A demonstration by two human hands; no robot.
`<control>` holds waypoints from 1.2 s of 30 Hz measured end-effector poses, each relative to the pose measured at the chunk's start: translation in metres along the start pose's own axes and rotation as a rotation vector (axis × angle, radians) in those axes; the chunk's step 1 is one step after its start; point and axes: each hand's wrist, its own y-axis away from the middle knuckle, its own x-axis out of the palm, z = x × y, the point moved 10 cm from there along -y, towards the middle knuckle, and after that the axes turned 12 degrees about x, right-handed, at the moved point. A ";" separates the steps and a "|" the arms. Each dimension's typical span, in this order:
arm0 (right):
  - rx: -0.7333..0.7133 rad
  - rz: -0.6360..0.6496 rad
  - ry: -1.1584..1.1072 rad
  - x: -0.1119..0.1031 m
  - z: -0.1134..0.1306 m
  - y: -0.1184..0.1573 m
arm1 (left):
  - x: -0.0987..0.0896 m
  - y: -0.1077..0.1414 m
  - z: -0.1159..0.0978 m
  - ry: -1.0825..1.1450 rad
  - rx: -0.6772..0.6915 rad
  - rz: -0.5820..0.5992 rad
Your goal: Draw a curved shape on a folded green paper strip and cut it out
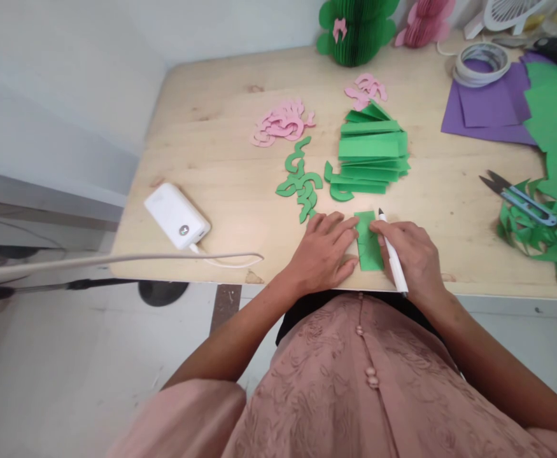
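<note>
A small green paper rectangle [368,245] lies at the table's front edge, with faint dark lines drawn on it. My left hand [326,251] rests flat beside it, fingers spread and fingertips at its left edge. In my right hand [412,254] is a white pen [393,257], its dark tip pointing away from me, above the paper's right side. The right fingers are closed round the pen and touch the paper's edge. Just beyond lie folded green paper strips [372,149] and a cluster of curved green cutouts [301,181].
Pink cutouts [285,121] lie farther back. A white power bank [177,215] with a cable sits at left. At right are scissors [521,198] on green scraps [521,232], purple sheets [491,108] and a tape roll [481,65]. A green honeycomb paper figure [354,32] stands behind.
</note>
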 end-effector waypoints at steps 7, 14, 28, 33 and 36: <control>-0.008 -0.006 0.005 0.001 -0.002 0.001 | -0.002 0.000 -0.002 0.001 -0.002 0.006; -0.009 -0.008 0.007 0.000 -0.002 0.001 | -0.003 -0.002 -0.003 -0.022 -0.004 0.017; -0.024 -0.014 -0.018 -0.001 0.000 0.003 | -0.002 -0.003 -0.006 -0.067 0.027 0.038; 0.004 -0.039 -0.065 -0.007 -0.001 0.001 | -0.004 -0.003 -0.008 -0.094 0.032 0.034; 0.048 -0.069 -0.099 -0.015 0.000 -0.001 | -0.003 -0.002 -0.008 -0.106 0.031 0.047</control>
